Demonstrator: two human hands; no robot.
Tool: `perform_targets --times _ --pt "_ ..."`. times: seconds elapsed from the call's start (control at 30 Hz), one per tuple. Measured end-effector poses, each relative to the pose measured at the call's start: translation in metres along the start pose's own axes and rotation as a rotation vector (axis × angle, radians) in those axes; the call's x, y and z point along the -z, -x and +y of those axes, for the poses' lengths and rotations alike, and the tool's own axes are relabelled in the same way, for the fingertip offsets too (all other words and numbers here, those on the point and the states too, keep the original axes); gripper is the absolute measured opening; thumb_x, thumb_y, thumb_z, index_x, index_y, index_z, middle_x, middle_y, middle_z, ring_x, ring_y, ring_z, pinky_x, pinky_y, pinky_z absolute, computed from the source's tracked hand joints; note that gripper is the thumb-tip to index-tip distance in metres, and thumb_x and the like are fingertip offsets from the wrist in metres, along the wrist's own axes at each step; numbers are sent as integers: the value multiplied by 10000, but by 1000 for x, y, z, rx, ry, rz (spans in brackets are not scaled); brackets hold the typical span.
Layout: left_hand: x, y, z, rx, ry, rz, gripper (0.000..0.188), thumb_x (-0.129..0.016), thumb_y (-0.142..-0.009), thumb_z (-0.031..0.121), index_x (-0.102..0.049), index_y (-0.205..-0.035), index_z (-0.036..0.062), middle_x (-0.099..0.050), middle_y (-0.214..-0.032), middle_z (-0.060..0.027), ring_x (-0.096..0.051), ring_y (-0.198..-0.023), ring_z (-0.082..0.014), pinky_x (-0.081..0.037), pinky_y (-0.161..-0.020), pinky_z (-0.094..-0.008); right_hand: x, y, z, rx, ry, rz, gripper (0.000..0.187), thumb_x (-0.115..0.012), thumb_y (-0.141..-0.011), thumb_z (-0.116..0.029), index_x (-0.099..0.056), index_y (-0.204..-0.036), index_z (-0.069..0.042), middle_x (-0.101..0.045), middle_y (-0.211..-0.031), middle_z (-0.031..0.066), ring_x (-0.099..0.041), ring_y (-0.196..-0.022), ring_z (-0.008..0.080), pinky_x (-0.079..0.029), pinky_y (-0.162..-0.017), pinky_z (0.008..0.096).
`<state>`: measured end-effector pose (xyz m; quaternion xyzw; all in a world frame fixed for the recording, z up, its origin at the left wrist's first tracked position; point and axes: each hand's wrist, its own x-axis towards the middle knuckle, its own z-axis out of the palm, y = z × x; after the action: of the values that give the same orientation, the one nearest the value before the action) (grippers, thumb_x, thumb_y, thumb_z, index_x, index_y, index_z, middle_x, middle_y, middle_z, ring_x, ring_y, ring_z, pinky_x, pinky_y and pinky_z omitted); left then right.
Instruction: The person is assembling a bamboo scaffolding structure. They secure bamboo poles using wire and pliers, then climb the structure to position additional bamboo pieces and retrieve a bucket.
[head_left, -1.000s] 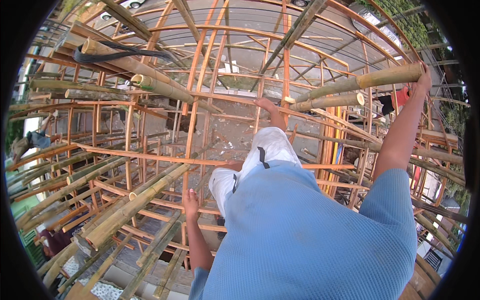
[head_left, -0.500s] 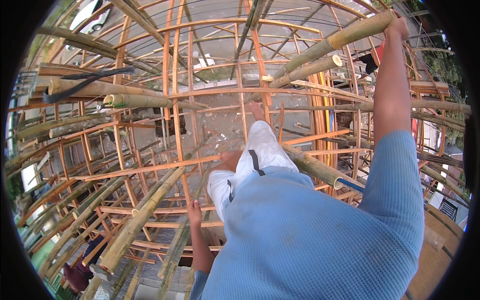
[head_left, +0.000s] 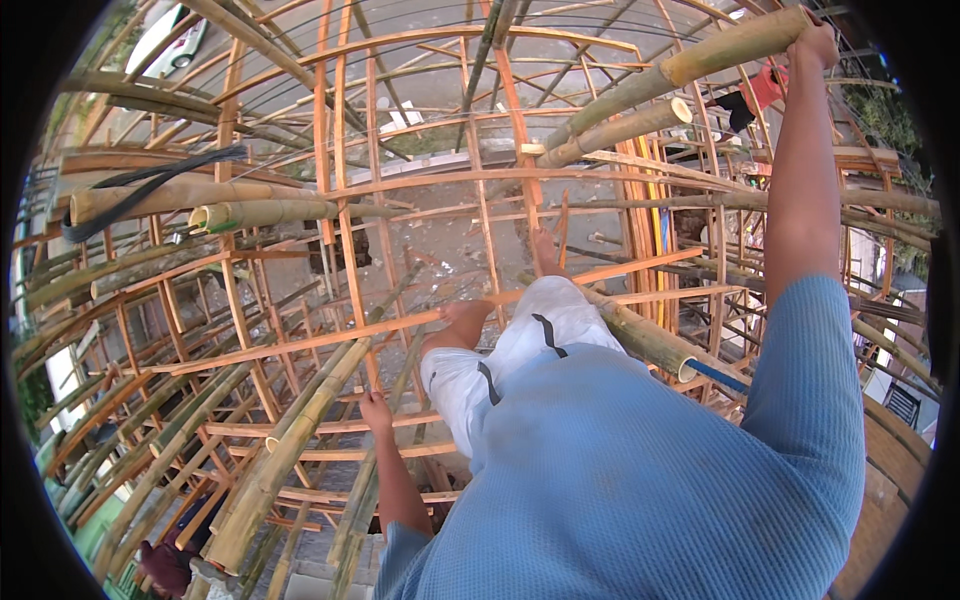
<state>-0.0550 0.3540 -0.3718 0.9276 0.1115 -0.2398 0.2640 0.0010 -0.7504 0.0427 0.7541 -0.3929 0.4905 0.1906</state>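
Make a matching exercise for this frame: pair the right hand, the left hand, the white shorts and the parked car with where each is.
Things:
1. right hand
2. left hand
3. white shorts
4. parked car

Places:
A. far below, upper left of the picture
B. gripping a thick bamboo pole overhead at upper right
C. on a thin orange slat, low and left
D. centre, above the blue shirt

Pairs: 1-B, 2-C, 3-D, 4-A

Open-air bamboo lattice scaffold (head_left: 330,210) in daylight; grey littered ground (head_left: 440,250) far below; a parked car (head_left: 175,40) beyond.

Two hands (head_left: 377,410) – countless bamboo poles (head_left: 620,132)
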Motion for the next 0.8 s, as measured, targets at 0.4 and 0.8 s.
perform_targets --times 0.4,0.8 --pt "-55 -32 155 -177 66 -3 355 -546 -1052 252 -618 -884 -52 -597 -693 -192 -554 -627 -296 -455 -649 -432 43 7 -48 -603 -520 -49 235 -721 -896 -315 -756 -1027 -124 -720 -1128 171 -637 -1089 226 -474 -952 390" --pt "-86 35 262 -255 79 -105 319 -606 -1044 277 -724 -1000 -16 -655 -738 -125 -567 -681 -181 -481 -677 -363 52 11 -47 -594 -1016 7 217 -587 -953 -159 -722 -884 -4 -730 -878 104 -683 -798 175 -529 -719 315"
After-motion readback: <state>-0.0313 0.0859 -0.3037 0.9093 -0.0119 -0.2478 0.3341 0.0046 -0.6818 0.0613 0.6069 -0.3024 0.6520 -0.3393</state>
